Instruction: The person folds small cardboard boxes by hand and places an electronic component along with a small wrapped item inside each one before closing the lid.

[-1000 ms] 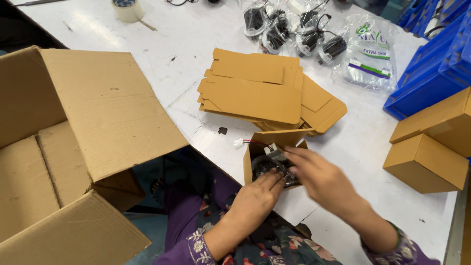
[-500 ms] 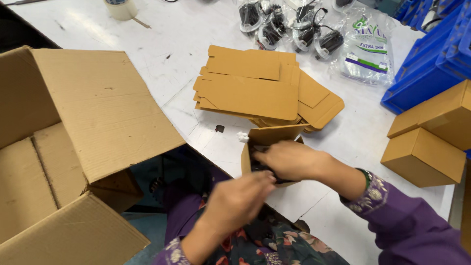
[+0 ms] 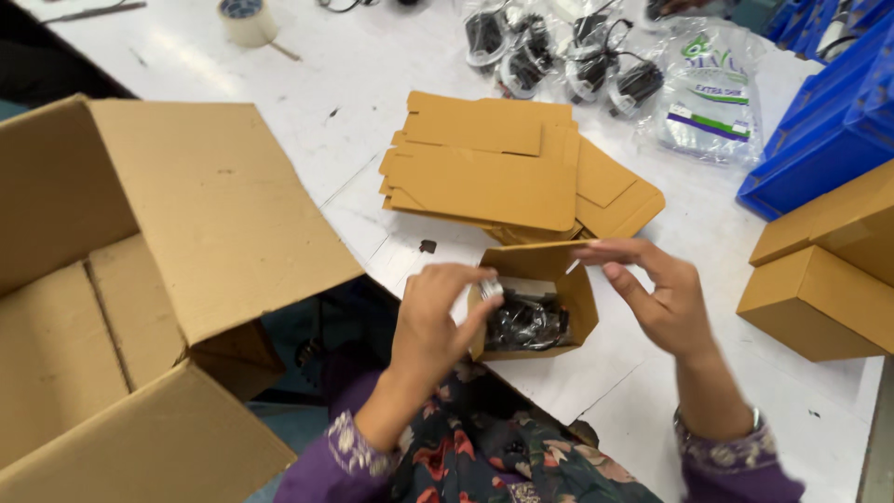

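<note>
A small open brown cardboard box (image 3: 579, 307) rests on the white table's near edge, with a black bagged item (image 3: 524, 321) inside it. My left hand (image 3: 438, 321) grips the box's left flap and wall, fingers curled over the rim. My right hand (image 3: 661, 293) is at the box's right side, fingertips touching the raised lid flap (image 3: 531, 251) at the top.
A stack of flat unfolded brown boxes (image 3: 503, 168) lies just behind. A large open carton (image 3: 140, 279) fills the left. Closed small boxes (image 3: 819, 298) and blue bins (image 3: 819, 130) sit right. Bagged black items (image 3: 568, 56), a printed bag (image 3: 708, 102) and a tape roll (image 3: 247, 19) lie farther back.
My right hand pulled out of the box and moved to its right side on the lid flap. My left hand rose to grip the left wall.
</note>
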